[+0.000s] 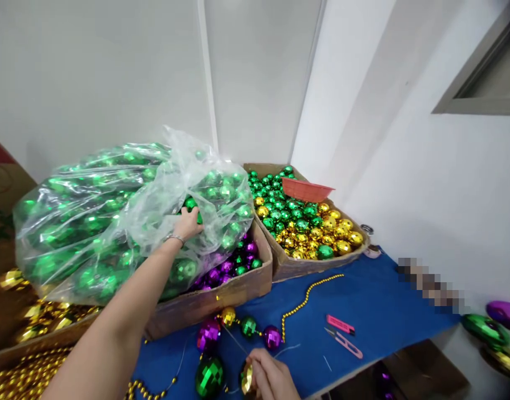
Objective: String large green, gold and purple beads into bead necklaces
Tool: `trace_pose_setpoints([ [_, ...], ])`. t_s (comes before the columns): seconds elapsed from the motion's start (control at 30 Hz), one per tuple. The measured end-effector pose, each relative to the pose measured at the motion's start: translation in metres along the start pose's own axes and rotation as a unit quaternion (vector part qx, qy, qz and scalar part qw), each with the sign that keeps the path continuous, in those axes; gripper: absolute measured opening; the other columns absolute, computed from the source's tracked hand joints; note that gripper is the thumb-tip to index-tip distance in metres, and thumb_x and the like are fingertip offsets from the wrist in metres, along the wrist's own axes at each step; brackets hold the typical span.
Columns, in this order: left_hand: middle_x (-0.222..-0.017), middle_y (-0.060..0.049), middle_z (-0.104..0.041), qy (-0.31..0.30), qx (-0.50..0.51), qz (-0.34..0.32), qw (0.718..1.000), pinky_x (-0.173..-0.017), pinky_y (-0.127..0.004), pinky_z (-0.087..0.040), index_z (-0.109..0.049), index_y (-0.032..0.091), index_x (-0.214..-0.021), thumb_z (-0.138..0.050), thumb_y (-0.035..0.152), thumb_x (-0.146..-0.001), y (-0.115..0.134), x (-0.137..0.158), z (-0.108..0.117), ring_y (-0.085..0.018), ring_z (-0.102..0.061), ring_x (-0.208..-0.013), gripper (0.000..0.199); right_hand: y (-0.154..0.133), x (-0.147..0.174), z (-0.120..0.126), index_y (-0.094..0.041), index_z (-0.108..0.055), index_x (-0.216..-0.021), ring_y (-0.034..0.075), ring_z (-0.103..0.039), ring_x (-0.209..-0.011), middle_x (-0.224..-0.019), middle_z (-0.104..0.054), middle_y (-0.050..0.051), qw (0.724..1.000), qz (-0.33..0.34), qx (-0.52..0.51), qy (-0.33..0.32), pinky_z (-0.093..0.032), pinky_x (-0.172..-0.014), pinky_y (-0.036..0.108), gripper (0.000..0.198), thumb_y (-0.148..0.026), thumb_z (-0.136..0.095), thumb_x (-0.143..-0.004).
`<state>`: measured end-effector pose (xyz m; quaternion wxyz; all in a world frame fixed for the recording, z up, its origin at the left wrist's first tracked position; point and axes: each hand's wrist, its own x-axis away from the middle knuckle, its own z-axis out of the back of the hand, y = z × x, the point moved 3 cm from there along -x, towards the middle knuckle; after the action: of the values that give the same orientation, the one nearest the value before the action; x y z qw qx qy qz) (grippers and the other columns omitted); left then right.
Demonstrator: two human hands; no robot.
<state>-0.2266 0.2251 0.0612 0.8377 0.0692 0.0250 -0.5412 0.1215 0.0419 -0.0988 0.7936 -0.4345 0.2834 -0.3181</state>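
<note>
At the tabletop's back left, left hand (187,223) reaching into a clear bag (113,211), fingers closed around a green bauble (191,204), near front edge right hand (271,378) pinching a gold bauble (246,379) on a strung garland (238,329).

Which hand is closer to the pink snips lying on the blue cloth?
The right hand. It holds a gold ball just left of the pink snips; the left hand is far away, inside the clear bag.

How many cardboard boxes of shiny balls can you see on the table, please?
3: a left box with gold balls, a middle box under the plastic bag, and a right box by the wall.
</note>
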Motion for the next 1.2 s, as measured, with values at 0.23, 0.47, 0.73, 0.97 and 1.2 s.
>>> trace_pose_setpoints([
  [0.23, -0.124, -0.009, -0.056, 0.061, 0.589, -0.037, 0.805, -0.078, -0.037, -0.055, -0.039, 0.027, -0.138, -0.062, 0.048, -0.08, 0.0, 0.126, 0.021, -0.025, -0.062, -0.1, 0.066, -0.023, -0.003, 0.016, -0.021, -0.055, -0.1, 0.01, -0.06, -0.059, -0.073, -0.063, 0.0, 0.999, 0.051, -0.003, 0.017, -0.046, -0.058, 0.016, 0.025, -0.03, -0.031, -0.101],
  [0.47, -0.117, -0.01, -0.062, -0.071, 0.789, 0.1, 0.602, -0.073, -0.041, -0.058, -0.052, 0.028, -0.124, -0.064, 0.051, -0.078, 0.011, 0.234, -0.038, -0.026, -0.066, -0.093, 0.053, -0.041, -0.001, 0.03, -0.021, -0.057, -0.105, 0.013, -0.066, -0.074, -0.086, -0.068, 0.003, 0.996, 0.084, 0.037, 0.024, -0.05, -0.069, 0.02, 0.02, -0.022, -0.038, -0.098],
  [0.73, -0.132, -0.015, -0.052, 0.172, 0.367, -0.058, 0.913, -0.105, -0.05, -0.04, -0.044, 0.02, -0.133, -0.077, 0.035, -0.07, 0.014, 0.275, -0.063, -0.033, -0.047, -0.125, 0.072, -0.046, 0.005, 0.033, -0.019, -0.059, -0.107, 0.014, -0.068, -0.079, -0.091, -0.07, 0.006, 0.988, 0.121, 0.089, 0.029, -0.052, -0.072, 0.023, 0.021, -0.017, -0.041, -0.097],
  [0.97, -0.132, -0.018, -0.05, 0.209, 0.238, -0.109, 0.942, -0.102, -0.05, -0.041, -0.03, 0.018, -0.145, -0.073, 0.037, -0.076, 0.016, 0.281, -0.069, -0.033, -0.048, -0.123, 0.083, -0.043, 0.008, 0.032, -0.018, -0.06, -0.107, 0.015, -0.068, -0.078, -0.09, -0.071, 0.006, 0.983, 0.123, 0.13, 0.033, -0.053, -0.07, 0.024, 0.021, -0.018, -0.042, -0.097],
  [1.2, -0.13, -0.02, -0.051, 0.231, 0.203, -0.12, 0.944, -0.1, -0.048, -0.042, -0.03, 0.016, -0.145, -0.073, 0.034, -0.076, 0.019, 0.283, -0.068, -0.033, -0.049, -0.12, 0.083, -0.038, 0.011, 0.032, -0.018, -0.06, -0.108, 0.015, -0.068, -0.078, -0.093, -0.071, 0.007, 0.976, 0.137, 0.168, 0.018, -0.052, -0.073, 0.025, 0.022, -0.017, -0.041, -0.097],
])
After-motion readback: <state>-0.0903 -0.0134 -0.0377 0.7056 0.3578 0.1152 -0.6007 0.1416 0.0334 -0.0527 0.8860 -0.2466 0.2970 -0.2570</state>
